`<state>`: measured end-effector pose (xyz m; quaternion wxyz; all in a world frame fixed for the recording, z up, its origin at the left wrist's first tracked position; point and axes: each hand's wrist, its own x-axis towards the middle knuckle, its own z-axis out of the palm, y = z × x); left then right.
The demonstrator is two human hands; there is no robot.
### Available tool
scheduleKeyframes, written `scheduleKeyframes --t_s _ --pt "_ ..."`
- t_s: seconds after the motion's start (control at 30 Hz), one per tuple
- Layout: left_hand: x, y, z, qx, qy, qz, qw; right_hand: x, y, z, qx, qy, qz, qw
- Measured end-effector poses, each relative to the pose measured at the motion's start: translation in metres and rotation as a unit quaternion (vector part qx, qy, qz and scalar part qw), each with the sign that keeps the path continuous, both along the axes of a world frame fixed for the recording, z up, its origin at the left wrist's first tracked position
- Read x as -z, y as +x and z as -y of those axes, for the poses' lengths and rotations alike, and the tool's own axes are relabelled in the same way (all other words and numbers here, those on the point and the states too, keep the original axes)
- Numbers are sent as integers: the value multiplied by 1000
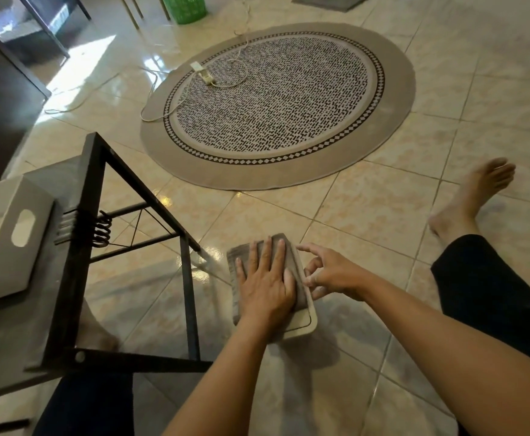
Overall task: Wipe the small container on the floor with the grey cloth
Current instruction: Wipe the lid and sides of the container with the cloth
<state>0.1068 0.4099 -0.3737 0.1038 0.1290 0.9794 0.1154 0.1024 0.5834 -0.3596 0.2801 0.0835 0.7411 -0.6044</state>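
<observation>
A small cream container with a dark line along its rim sits on the tiled floor in front of me. The grey cloth lies spread over most of its top. My left hand presses flat on the cloth, fingers stretched out and close together. My right hand is at the container's right edge, fingers curled and touching the rim and the cloth's edge. Only the near right corner of the container shows.
A low black metal-framed table stands at the left with a white box on it. A round patterned rug with a power strip and cable lies ahead. My bare foot and dark-trousered leg stretch out at right. A green basket stands far back.
</observation>
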Motion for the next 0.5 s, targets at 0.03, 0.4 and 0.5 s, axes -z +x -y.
scheduleKeyframes --t_s 0.03,0.4,0.5 --pt "2 2 5 -22 1 3 1000 -1 0 1 3 -1 0 1000" --pt "1 5 13 -48 12 2 999 -1 0 3 2 0 1 1000" --pt "-1 26 6 -34 0 8 999 -1 1 5 -2 -4 5 1000"
